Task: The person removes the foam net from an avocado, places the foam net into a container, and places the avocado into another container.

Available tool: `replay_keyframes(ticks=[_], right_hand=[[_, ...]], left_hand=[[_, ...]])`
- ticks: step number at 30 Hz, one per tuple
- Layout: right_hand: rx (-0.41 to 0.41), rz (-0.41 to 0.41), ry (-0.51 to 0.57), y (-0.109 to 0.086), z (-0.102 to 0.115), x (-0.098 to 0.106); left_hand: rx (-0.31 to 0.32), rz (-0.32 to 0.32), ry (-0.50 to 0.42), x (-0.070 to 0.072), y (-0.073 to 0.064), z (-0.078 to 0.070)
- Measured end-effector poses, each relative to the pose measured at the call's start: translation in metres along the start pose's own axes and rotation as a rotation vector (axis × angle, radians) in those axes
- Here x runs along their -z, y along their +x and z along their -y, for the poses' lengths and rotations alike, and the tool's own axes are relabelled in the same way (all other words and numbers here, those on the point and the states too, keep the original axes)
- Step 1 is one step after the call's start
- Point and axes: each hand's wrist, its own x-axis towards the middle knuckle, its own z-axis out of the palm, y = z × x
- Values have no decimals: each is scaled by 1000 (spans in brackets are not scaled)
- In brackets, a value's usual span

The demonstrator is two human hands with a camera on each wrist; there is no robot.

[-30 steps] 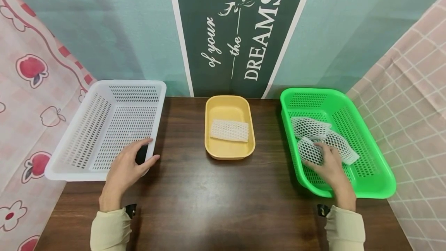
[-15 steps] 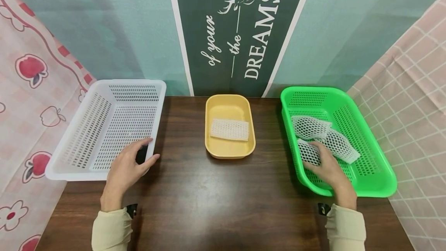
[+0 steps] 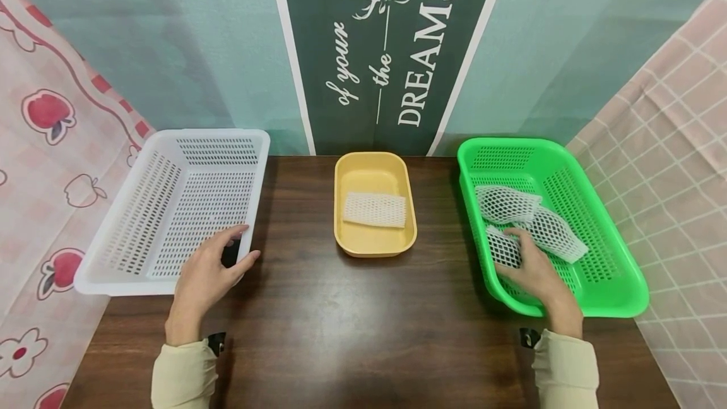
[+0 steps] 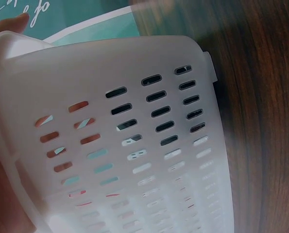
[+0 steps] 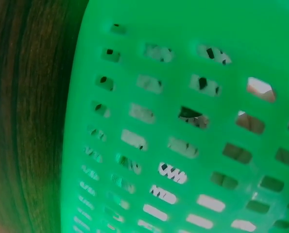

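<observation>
Perhaps the right hand (image 3: 535,273), pinching a net (image 3: 503,251), risked snagging its close neighbour (image 3: 555,233); the left hand (image 3: 206,273) pinched the rim (image 3: 259,188).

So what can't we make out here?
Black thing showing between left hand and white basket rim: head view, partly covered by the hand; identity unclear.
Part of near net: head view, behind right hand.
Right hand's grip: right wrist view, green basket wall blocks it; blurred slots show only bits.
Left sleeve: head view, cut by bottom edge.
</observation>
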Motion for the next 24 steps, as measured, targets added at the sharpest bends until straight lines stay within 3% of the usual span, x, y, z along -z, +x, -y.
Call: replay_keyframes(ticks=[7,13,24], right_hand=[[75,-122,-46,-1,-1,0],[79,-200,-56,0,1,0],[71,-303,51,-5,5,3]], left_hand=[[8,0,5,-1,0,0],[9,-11,10,-1,0,0],[-6,-4,16,-1,0,-1]])
